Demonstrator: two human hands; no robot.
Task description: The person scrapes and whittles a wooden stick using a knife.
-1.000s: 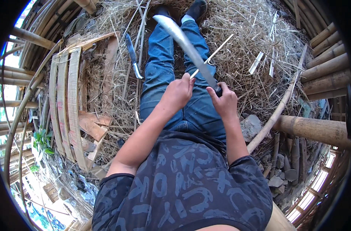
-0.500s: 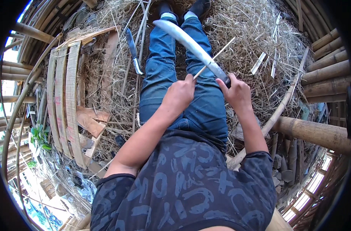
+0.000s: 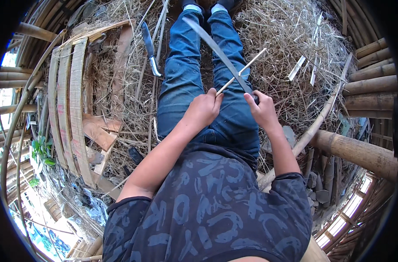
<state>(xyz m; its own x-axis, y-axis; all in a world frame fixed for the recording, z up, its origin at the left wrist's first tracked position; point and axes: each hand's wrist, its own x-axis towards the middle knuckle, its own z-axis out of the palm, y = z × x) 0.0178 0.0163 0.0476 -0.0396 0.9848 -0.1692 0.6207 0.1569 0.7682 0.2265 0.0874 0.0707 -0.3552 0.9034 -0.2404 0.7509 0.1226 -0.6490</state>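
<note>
The left hand (image 3: 203, 109) has its grip closed around a thin stick (image 3: 253, 60) slanting above the jeans (image 3: 181, 83); the right hand (image 3: 264, 110) has its grip clamped on a long knife (image 3: 220, 53), its blade crossing the stick. A second knife (image 3: 148, 43) (the shorter one) lies on the straw (image 3: 282, 41), left of the jeans.

Dry straw (image 3: 273, 39) and a knife (image 3: 148, 43) lie to the right of a slatted wooden pallet (image 3: 77, 100); green leaves (image 3: 41, 149) show just left of the pallet, and a thick bamboo pole (image 3: 356, 154) sits well to its right.
</note>
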